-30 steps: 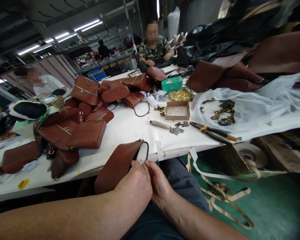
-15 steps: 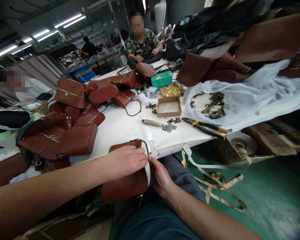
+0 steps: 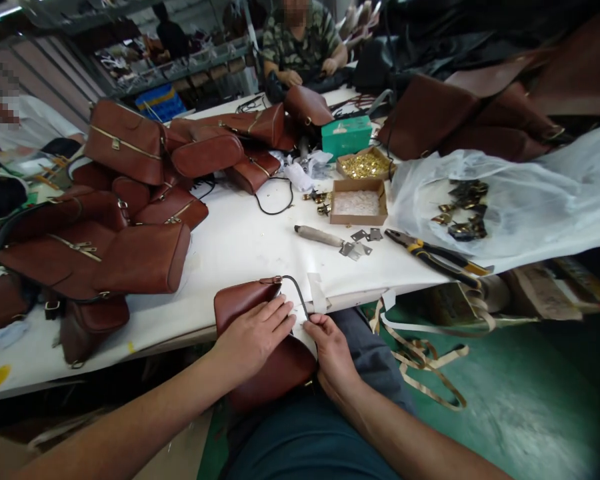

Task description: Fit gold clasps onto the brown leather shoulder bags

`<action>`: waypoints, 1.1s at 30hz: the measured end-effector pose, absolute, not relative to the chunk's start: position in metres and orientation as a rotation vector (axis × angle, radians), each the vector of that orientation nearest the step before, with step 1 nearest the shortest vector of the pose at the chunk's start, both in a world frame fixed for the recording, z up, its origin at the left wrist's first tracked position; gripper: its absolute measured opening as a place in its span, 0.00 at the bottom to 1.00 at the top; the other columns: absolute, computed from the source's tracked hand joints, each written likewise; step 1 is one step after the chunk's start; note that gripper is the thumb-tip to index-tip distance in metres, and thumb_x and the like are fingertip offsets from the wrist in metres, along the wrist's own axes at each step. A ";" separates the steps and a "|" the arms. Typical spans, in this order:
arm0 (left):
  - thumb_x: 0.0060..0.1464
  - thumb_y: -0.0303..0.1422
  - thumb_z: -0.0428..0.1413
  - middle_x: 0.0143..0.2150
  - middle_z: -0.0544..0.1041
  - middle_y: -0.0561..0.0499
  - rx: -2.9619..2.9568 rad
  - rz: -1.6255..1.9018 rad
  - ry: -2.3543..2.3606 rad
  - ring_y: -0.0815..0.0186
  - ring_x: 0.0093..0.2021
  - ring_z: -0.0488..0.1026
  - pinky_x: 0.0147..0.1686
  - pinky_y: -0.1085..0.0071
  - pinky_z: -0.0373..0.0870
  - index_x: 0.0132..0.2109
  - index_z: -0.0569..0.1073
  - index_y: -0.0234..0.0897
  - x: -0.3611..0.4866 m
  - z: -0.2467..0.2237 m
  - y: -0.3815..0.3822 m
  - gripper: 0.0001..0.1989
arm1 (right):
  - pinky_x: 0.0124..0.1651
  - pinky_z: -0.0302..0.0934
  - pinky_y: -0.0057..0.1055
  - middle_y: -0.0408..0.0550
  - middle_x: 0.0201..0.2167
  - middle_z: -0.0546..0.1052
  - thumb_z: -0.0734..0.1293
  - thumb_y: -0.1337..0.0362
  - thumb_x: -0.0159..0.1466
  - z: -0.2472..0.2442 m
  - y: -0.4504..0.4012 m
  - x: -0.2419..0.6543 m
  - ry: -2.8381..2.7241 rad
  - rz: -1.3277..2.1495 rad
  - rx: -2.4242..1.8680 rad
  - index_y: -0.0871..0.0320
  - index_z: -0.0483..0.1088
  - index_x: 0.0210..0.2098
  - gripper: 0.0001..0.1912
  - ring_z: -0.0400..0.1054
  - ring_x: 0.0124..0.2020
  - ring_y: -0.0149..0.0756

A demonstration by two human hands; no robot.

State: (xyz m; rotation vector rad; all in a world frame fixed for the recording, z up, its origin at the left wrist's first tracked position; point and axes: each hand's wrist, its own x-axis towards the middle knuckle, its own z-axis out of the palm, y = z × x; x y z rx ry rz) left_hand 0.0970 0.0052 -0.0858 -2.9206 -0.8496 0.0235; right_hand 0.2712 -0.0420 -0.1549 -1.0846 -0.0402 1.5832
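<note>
Pliers [image 3: 419,247] lie beyond the bag [image 3: 275,375], left grip [image 3: 250,339] open, partly covering it, right grip [image 3: 336,352] pinching black edging [image 3: 301,291]

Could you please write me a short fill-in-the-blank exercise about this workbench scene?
While the right hand pinches a dark strip, the left hand rests on a ____ bag.
The pliers have black and ____ handles.
The box just behind the gold-coloured pieces is ____.
The person across the table wears a ____ pattern.

Missing words: brown; yellow; green; camouflage.
</note>
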 end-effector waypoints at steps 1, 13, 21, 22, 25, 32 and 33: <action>0.68 0.26 0.51 0.70 0.70 0.39 -2.942 0.044 -0.865 0.52 0.73 0.61 0.68 0.58 0.65 0.64 0.72 0.31 0.097 -0.086 0.006 0.19 | 0.35 0.64 0.28 0.39 0.28 0.78 0.82 0.60 0.49 -0.156 -0.042 0.269 -0.051 1.564 -1.098 0.55 0.69 0.36 0.23 0.70 0.28 0.32; 0.65 0.39 0.59 0.74 0.64 0.32 -3.210 0.256 -0.939 0.46 0.75 0.59 0.71 0.52 0.64 0.67 0.69 0.29 0.091 -0.077 0.028 0.29 | 0.34 0.62 0.30 0.42 0.28 0.78 0.76 0.51 0.60 -0.139 -0.027 0.307 -0.836 1.459 -1.473 0.56 0.74 0.34 0.15 0.70 0.30 0.36; 0.64 0.39 0.60 0.74 0.64 0.30 -3.251 0.224 -0.982 0.45 0.75 0.59 0.72 0.52 0.61 0.67 0.71 0.27 0.091 -0.078 0.025 0.30 | 0.43 0.65 0.34 0.48 0.39 0.81 0.69 0.55 0.66 -0.109 0.069 0.408 -1.704 0.476 -1.971 0.54 0.80 0.49 0.16 0.74 0.36 0.39; 0.63 0.39 0.61 0.73 0.64 0.30 -3.251 0.221 -0.988 0.45 0.75 0.60 0.72 0.52 0.61 0.67 0.71 0.27 0.091 -0.079 0.025 0.30 | 0.43 0.65 0.34 0.48 0.40 0.81 0.69 0.55 0.66 -0.111 0.083 0.411 -1.773 0.430 -2.012 0.53 0.80 0.50 0.17 0.74 0.37 0.39; 0.63 0.39 0.62 0.73 0.65 0.31 -3.238 0.177 -0.996 0.46 0.74 0.61 0.72 0.53 0.62 0.66 0.71 0.28 0.089 -0.082 0.024 0.30 | 0.42 0.64 0.35 0.51 0.42 0.81 0.71 0.54 0.64 -0.119 0.113 0.412 -1.853 0.376 -2.084 0.52 0.81 0.49 0.17 0.75 0.40 0.43; 0.61 0.38 0.62 0.70 0.68 0.31 -3.216 0.095 -0.938 0.46 0.72 0.64 0.71 0.56 0.62 0.63 0.73 0.26 0.084 -0.086 0.024 0.28 | 0.38 0.62 0.36 0.46 0.32 0.80 0.74 0.55 0.59 -0.132 0.131 0.423 -1.686 0.521 -2.082 0.54 0.81 0.41 0.13 0.72 0.33 0.41; 0.61 0.38 0.62 0.70 0.68 0.31 -3.216 0.086 -0.926 0.47 0.72 0.64 0.71 0.57 0.62 0.63 0.73 0.26 0.083 -0.086 0.025 0.28 | 0.38 0.63 0.36 0.46 0.31 0.80 0.74 0.55 0.59 -0.129 0.127 0.423 -1.569 0.576 -2.025 0.55 0.80 0.38 0.12 0.72 0.32 0.40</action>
